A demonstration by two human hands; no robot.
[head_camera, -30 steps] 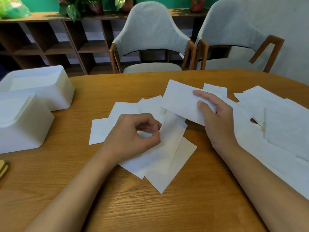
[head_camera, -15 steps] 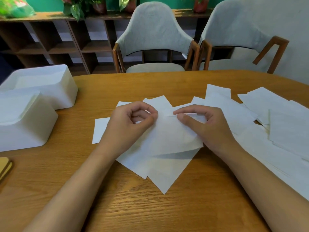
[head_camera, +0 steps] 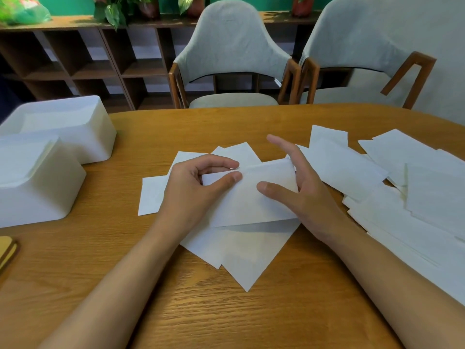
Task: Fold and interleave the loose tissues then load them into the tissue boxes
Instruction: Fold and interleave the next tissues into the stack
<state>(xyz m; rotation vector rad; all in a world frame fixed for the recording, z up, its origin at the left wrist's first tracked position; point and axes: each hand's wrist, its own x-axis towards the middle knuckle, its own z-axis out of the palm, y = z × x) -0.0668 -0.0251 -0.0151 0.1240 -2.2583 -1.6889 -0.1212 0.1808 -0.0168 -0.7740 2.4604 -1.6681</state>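
Observation:
A folded white tissue (head_camera: 254,197) lies on top of a small fan of folded tissues (head_camera: 241,250) in the middle of the wooden table (head_camera: 226,311). My left hand (head_camera: 193,195) pinches the top tissue's left end between thumb and forefinger. My right hand (head_camera: 299,187) is at its right end with fingers spread and straight, the thumb resting on the tissue. A spread of loose tissues (head_camera: 415,197) covers the table's right side. Two white tissue boxes stand at the left: a near one (head_camera: 35,182) and a far one (head_camera: 70,127).
Two grey upholstered chairs (head_camera: 231,59) with wooden arms stand behind the table. A dark wooden shelf unit (head_camera: 83,61) with plants on top lines the back wall. A yellowish object (head_camera: 7,250) lies at the table's left edge.
My right hand brought a tissue from the right onto the central pile, then let its fingers straighten and spread. My left hand moved up to pinch that tissue's left end.

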